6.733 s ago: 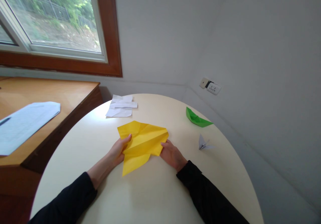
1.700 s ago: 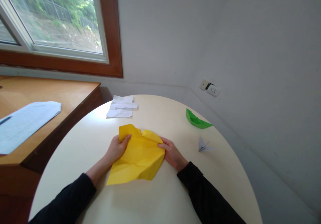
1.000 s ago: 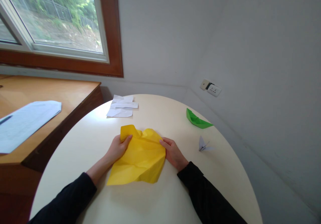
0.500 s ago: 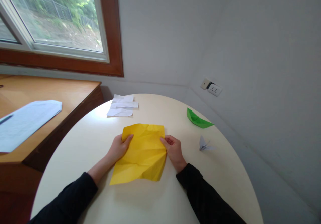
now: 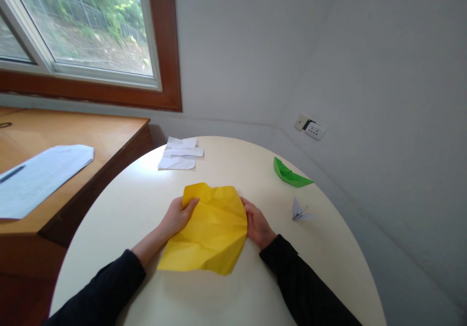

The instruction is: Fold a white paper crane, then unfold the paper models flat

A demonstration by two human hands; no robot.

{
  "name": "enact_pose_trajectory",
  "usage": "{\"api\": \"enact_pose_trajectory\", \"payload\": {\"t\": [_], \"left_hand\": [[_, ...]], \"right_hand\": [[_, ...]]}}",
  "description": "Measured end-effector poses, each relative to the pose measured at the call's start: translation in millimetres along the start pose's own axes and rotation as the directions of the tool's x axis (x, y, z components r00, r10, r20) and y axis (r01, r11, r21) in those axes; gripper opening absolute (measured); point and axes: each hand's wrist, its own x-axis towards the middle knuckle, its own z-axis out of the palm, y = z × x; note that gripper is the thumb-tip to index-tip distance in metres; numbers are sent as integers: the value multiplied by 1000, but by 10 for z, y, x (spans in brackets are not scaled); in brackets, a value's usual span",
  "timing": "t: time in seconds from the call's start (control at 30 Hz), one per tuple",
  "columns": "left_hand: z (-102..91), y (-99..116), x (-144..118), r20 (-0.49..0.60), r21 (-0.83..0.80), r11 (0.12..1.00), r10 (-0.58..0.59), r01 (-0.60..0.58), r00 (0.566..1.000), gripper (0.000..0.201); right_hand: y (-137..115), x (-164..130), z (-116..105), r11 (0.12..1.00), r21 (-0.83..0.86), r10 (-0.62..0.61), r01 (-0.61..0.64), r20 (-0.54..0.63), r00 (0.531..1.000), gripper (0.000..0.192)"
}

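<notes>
- Yellow paper (image 5: 213, 228) is found on the round tabletop (image 5: 233, 287), nearer the person than the white folded paper (image 5: 179, 153), and is gripped at both side edges.
- Half a second earlier the sheet lay nearly flat, with a straight far edge; now its right side is bowed upward and curled inward, and its far-left corner is lifted into a hump.
- Compared with the oldest picture, the pointed folded shape is no longer seen; the sheet is opened out and heavily creased.
- From this it is judged that earlier folds are being undone or reworked, and that a new fold is not yet pressed down.
- Left hand (image 5: 177, 217) is closed on the left edge of the yellow paper, thumb on top and fingers under the sheet.
- Right hand (image 5: 257, 225) is grasping the right edge; its fingertips are covered by the curled paper, so the exact pinch cannot be made out.
- Underside of the yellow paper, and whether its near corner touches the tabletop, is hidden.
- Green paper boat (image 5: 291, 174) and small grey folded figure (image 5: 299, 211) lie to the right of the yellow paper, well apart from it; the figure's form is too small to be read.
</notes>
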Motion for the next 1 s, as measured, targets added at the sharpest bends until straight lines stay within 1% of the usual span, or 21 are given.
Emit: {"api": "enact_pose_trajectory", "payload": {"t": [0.13,0.23,0.4,0.57,0.7,0.83,0.93,1.0], "left_hand": [[5,35,-12,-2,37,999,0,0,1000,41],[6,73,-16,-3,59,998,-5,5,1000,40],[8,77,-10,13,57,998,-11,10,1000,38],[6,6,6,24,-21,999,-25,26,999,39],[-2,-15,8,83,-111,991,-63,72,995,40],[-19,19,-1,133,-186,979,-57,81,989,42],[-38,36,-4,126,-229,970,-55,83,991,47],[-53,34,0,110,-251,964,-63,89,992,49]], "right_hand": [[-9,-74,97,997,-36,74,-71,90,993,38],[-22,-101,128,993,-54,113,-107,128,985,39],[6,-80,120,992,-75,109,-101,115,987,32],[60,-37,94,994,-83,77,-71,69,995,28],[76,-17,97,994,-94,64,-60,44,997,29],[88,-4,116,992,-100,77,-72,52,996,31],[76,-1,146,995,-75,70,-66,41,997,30],[57,-7,163,998,-59,15,-14,21,1000,28]]}}
